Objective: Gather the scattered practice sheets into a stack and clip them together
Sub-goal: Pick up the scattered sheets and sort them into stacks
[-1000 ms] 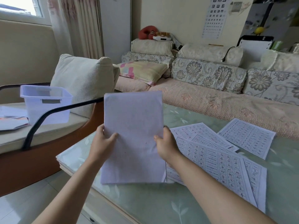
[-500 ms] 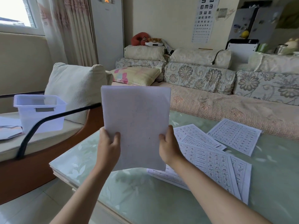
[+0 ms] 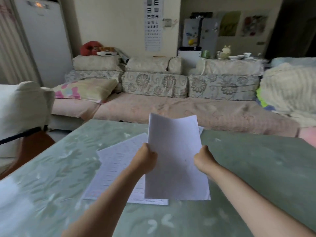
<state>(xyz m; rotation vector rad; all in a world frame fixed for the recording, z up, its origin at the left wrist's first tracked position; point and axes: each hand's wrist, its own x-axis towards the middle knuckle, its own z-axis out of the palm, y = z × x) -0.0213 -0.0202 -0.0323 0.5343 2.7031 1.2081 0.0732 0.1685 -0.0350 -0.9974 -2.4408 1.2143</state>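
Observation:
I hold a stack of white practice sheets (image 3: 176, 156) upright over the table, blank back towards me. My left hand (image 3: 146, 159) grips its left edge and my right hand (image 3: 202, 159) grips its right edge. The stack's bottom edge stands near the green table top (image 3: 248, 168). Printed practice sheets (image 3: 116, 168) lie flat on the table under and to the left of the held stack; a corner of another sheet (image 3: 201, 130) shows behind it. No clip is in view.
A long sofa (image 3: 153, 106) with floral cushions runs along the table's far edge. An armchair with a white cushion (image 3: 20, 106) stands at the left. A pink and yellow pillow (image 3: 85, 89) lies on the sofa.
The view has swung to the right and forward. Both hands have carried the stack to the right, over the sheets lying on the table. The plastic box has left the view.

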